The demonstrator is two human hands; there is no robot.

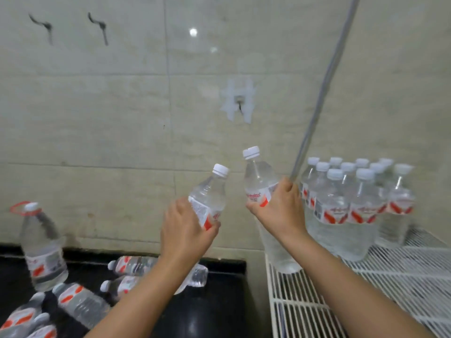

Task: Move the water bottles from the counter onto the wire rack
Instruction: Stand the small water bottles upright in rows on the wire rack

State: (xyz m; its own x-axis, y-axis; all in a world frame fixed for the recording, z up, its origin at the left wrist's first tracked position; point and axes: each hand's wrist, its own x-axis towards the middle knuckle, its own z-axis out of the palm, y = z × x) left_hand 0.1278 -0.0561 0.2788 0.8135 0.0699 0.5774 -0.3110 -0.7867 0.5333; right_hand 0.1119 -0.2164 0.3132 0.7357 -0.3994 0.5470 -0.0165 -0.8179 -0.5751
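A pale tiled wall [122, 118] fills the far side of the scene, with a grey pole [324, 86] slanting down it to the right. Below at the right lies the white wire rack [402, 276], and at the near left the black counter [207, 308]. On the far part of the rack stands a tight cluster of upright water bottles [353, 203] with white caps and red labels. On the counter a larger handled jug [41, 245] stands upright at the far left, with several loose bottles [83, 303] lying on their sides near it. The left hand [185, 230] grips one bottle [210, 198] around its label, raised above the counter and tilted right. The right hand [280, 206] grips a second bottle [258, 181] around its label, with its base at the left edge of the rack, just left of the cluster.
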